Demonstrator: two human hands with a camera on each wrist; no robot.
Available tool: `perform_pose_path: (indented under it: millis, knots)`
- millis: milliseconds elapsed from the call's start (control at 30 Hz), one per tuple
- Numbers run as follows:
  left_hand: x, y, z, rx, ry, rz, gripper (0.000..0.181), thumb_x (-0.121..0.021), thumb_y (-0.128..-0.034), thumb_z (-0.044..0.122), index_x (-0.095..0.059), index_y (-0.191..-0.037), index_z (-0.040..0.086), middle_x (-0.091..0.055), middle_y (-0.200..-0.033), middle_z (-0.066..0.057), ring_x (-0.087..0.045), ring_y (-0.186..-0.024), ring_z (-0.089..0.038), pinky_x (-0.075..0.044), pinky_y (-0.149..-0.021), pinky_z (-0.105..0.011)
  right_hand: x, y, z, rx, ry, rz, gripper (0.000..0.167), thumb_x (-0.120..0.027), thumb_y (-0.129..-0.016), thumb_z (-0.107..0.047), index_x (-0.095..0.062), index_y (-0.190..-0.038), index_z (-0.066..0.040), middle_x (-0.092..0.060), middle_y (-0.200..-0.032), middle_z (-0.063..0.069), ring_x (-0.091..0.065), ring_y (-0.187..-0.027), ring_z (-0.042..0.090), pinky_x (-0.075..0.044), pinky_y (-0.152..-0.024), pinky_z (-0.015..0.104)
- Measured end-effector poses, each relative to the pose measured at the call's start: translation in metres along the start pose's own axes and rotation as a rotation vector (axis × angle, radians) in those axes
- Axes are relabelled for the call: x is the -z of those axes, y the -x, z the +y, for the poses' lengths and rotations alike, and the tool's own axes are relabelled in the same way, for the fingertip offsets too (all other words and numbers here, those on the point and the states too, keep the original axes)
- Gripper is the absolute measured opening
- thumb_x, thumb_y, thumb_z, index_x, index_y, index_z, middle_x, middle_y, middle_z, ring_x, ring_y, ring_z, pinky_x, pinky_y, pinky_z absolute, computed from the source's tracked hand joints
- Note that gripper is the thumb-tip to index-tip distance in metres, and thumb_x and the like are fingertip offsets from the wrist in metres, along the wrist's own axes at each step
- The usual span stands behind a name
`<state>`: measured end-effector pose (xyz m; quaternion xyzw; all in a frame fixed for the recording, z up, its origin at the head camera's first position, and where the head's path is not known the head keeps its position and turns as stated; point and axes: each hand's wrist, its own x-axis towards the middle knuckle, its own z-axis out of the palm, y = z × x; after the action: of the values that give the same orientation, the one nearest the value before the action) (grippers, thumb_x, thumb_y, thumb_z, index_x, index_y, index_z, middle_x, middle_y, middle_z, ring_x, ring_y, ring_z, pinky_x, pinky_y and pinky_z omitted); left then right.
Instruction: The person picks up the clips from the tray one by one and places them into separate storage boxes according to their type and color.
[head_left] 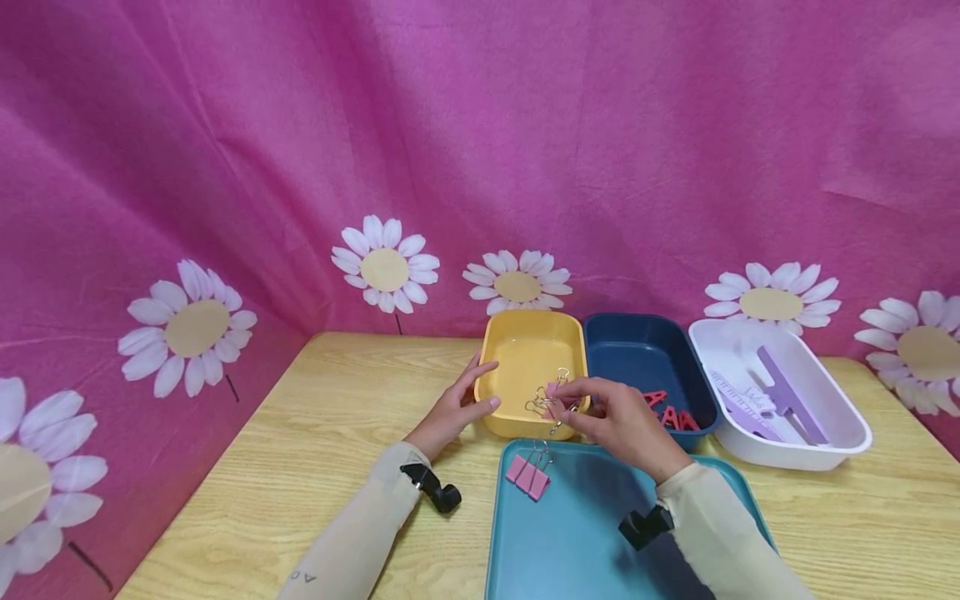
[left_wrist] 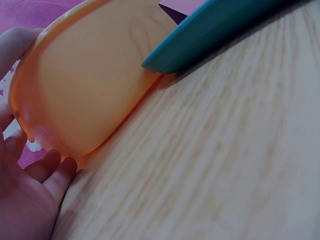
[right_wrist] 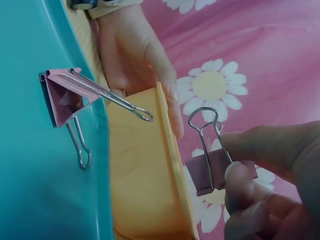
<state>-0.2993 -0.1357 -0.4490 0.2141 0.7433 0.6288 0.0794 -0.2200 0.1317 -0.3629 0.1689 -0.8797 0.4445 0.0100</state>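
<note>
My right hand [head_left: 622, 421] pinches pink binder clips with silver wire handles above the front right of a yellow bin [head_left: 517, 350]. One held binder clip [right_wrist: 217, 167] shows clearly in the right wrist view; the exact number is hard to tell. My left hand [head_left: 453, 408] holds the bin's left side, with a finger over the rim and others against the outer wall [left_wrist: 75, 90]. Two more pink binder clips [head_left: 534, 482] lie close together at the back left corner of a teal tray [head_left: 577, 533], in front of the bin.
A navy bin [head_left: 637, 342] with red A-shaped clips [head_left: 670, 417] stands right of the yellow one. Farther right, a white bin [head_left: 855, 433] holds a purple comb-like piece [head_left: 791, 396] and a lilac ruler [head_left: 742, 412]. Behind them hangs a pink flowered cloth [head_left: 480, 150].
</note>
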Motion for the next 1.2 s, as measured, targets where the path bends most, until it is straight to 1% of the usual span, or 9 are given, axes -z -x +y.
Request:
perform_pose_path:
  millis: [100, 167, 333, 500, 700, 900, 1033, 1100, 1200]
  knots:
    - [0.001, 0.001, 0.0, -0.008, -0.004, 0.002, 0.062, -0.063, -0.0946, 0.026, -0.035, -0.15, 0.023, 0.002, -0.162, 0.007, -0.011, -0.146, -0.02, -0.017, -0.116, -0.036, 0.0, -0.001, 0.002, -0.022, 0.002, 0.009, 0.033, -0.076, -0.084, -0.026, -0.071, -0.116, -0.021, -0.065, -0.102, 0.002, -0.058, -0.068, 0.022, -0.055, -0.057, 0.032]
    - [0.0, 0.001, 0.0, -0.007, -0.014, 0.011, 0.061, -0.063, -0.0943, 0.027, -0.037, -0.149, 0.026, 0.001, -0.161, 0.008, -0.011, -0.146, -0.019, -0.017, -0.116, -0.036, 0.0, -0.001, 0.003, -0.03, 0.005, 0.012, 0.033, -0.076, -0.084, -0.026, -0.071, -0.117, -0.022, -0.065, -0.103, 0.003, -0.058, -0.069, 0.021, -0.055, -0.057, 0.032]
    - [0.0, 0.002, 0.002, 0.008, -0.02, 0.028, 0.058, -0.065, -0.0926, 0.031, -0.041, -0.145, 0.033, -0.003, -0.161, 0.013, -0.014, -0.145, -0.017, -0.02, -0.116, -0.034, 0.001, -0.003, 0.007, -0.045, 0.002, 0.024, 0.034, -0.075, -0.085, -0.023, -0.07, -0.119, -0.02, -0.066, -0.104, 0.005, -0.058, -0.066, 0.021, -0.054, -0.055, 0.031]
    - [0.0, 0.003, 0.003, 0.006, -0.012, 0.025, 0.06, -0.066, -0.0921, 0.033, -0.04, -0.146, 0.031, -0.004, -0.16, 0.016, -0.018, -0.144, -0.017, -0.023, -0.115, -0.034, 0.0, -0.004, 0.01, -0.054, 0.003, 0.032, 0.035, -0.075, -0.085, -0.026, -0.069, -0.119, -0.021, -0.066, -0.105, 0.004, -0.057, -0.063, 0.022, -0.052, -0.053, 0.032]
    - [0.0, 0.005, 0.002, 0.006, 0.0, 0.023, 0.06, -0.066, -0.0921, 0.032, -0.04, -0.146, 0.031, -0.003, -0.16, 0.016, -0.02, -0.144, -0.018, -0.024, -0.114, -0.034, -0.001, -0.005, 0.013, -0.076, 0.002, 0.035, 0.037, -0.074, -0.085, -0.032, -0.069, -0.12, -0.022, -0.066, -0.103, 0.003, -0.057, -0.063, 0.022, -0.051, -0.052, 0.031]
    - [-0.001, 0.004, 0.003, 0.013, 0.007, 0.02, 0.061, -0.065, -0.0929, 0.031, -0.039, -0.148, 0.028, -0.004, -0.159, 0.019, -0.022, -0.143, -0.016, -0.025, -0.114, -0.032, -0.002, -0.006, 0.016, -0.091, 0.023, 0.034, 0.038, -0.075, -0.085, -0.031, -0.068, -0.122, -0.021, -0.065, -0.1, 0.004, -0.058, -0.062, 0.021, -0.051, -0.053, 0.032]
    - [-0.001, 0.003, 0.002, 0.001, 0.018, 0.013, 0.059, -0.065, -0.0936, 0.028, -0.04, -0.147, 0.029, -0.004, -0.159, 0.019, -0.026, -0.142, -0.016, -0.029, -0.112, -0.031, -0.002, -0.005, 0.017, -0.095, 0.011, 0.028, 0.039, -0.074, -0.085, -0.029, -0.067, -0.123, -0.02, -0.065, -0.103, 0.005, -0.058, -0.065, 0.021, -0.053, -0.055, 0.032]
    - [-0.001, 0.003, 0.002, 0.003, 0.019, 0.014, 0.058, -0.065, -0.0934, 0.029, -0.041, -0.146, 0.031, -0.004, -0.159, 0.019, -0.028, -0.141, -0.015, -0.031, -0.111, -0.03, -0.001, -0.005, 0.018, -0.096, 0.007, 0.024, 0.039, -0.074, -0.086, -0.028, -0.067, -0.123, -0.019, -0.065, -0.103, 0.006, -0.058, -0.066, 0.021, -0.053, -0.056, 0.032]
    - [-0.001, 0.003, 0.001, 0.004, 0.023, 0.015, 0.057, -0.066, -0.0928, 0.029, -0.042, -0.145, 0.033, -0.004, -0.159, 0.019, -0.028, -0.141, -0.016, -0.031, -0.111, -0.03, -0.001, -0.005, 0.018, -0.099, 0.001, 0.02, 0.039, -0.073, -0.086, -0.028, -0.067, -0.124, -0.018, -0.065, -0.103, 0.007, -0.058, -0.065, 0.02, -0.053, -0.056, 0.031]
